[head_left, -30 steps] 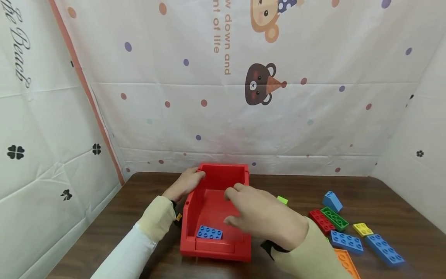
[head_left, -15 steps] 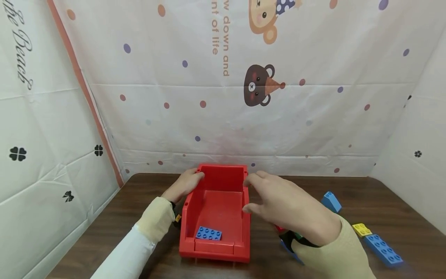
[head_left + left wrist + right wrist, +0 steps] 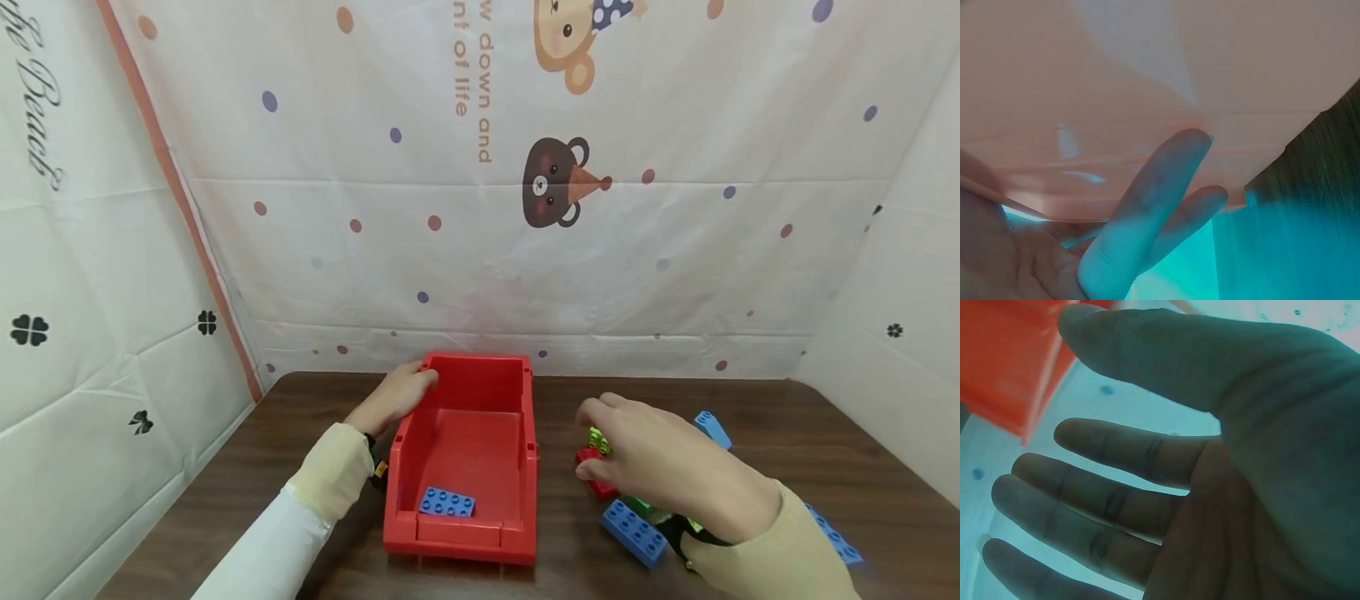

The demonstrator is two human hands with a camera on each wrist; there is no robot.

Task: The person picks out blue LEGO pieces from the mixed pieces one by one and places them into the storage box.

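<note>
A red bin [image 3: 480,450] stands on the table with a blue studded toy brick [image 3: 447,502] in its near left corner. My left hand [image 3: 392,400] holds the bin's left wall, thumb over the rim. The left wrist view shows its fingers [image 3: 1147,200] outside, along the bin wall [image 3: 1085,75]. Right of the bin, my right hand [image 3: 667,467] hovers over loose bricks. The right wrist view shows its fingers [image 3: 1104,500] spread, holding nothing. Beside or under it lie a red brick [image 3: 597,475], a lime brick [image 3: 598,441] and a blue brick [image 3: 634,533]; a green piece is mostly hidden.
A light blue sloped brick [image 3: 712,428] lies farther back at the right. Another blue brick [image 3: 834,535] shows partly past the right sleeve. A printed white cloth [image 3: 360,275] hangs behind the dark wooden table [image 3: 315,400] and along both sides.
My right hand has moved from over the bin to the right, over the loose bricks. The left hand, the bin and the brick inside have stayed put.
</note>
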